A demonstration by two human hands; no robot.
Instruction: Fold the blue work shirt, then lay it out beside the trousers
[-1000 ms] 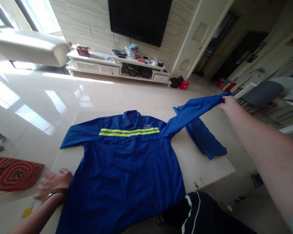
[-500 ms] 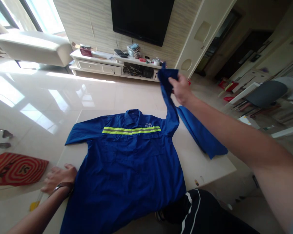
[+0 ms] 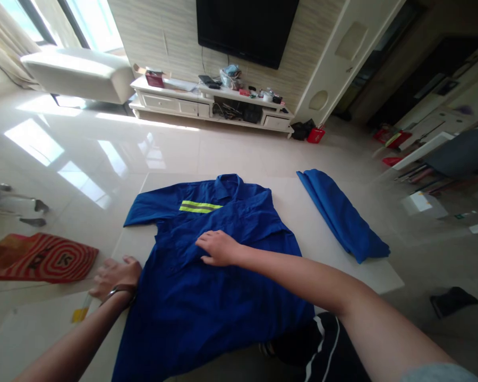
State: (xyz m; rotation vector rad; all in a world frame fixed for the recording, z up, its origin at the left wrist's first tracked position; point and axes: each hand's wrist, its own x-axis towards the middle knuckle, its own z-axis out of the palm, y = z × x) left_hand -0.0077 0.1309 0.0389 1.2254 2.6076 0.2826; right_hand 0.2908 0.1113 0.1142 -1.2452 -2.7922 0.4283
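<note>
A blue work shirt [image 3: 207, 297] with a yellow reflective stripe lies flat on a white table [image 3: 322, 249]. Its right sleeve is folded across the chest, covering part of the stripe. My right hand [image 3: 217, 248] rests on the end of that folded sleeve at the middle of the shirt, fingers spread. My left hand [image 3: 115, 276], with a band on the wrist, lies flat on the table at the shirt's left edge. A second folded blue garment [image 3: 342, 215] lies on the table to the right.
A red patterned mat [image 3: 40, 257] lies on the glossy floor at left. A white TV cabinet [image 3: 207, 103] with clutter stands under a wall television. A grey chair [image 3: 462, 151] stands at the right, and a dark object [image 3: 454, 301] lies on the floor.
My right hand swung the shirt's right sleeve up from the far right and laid it across the chest. My left hand stayed in place.
</note>
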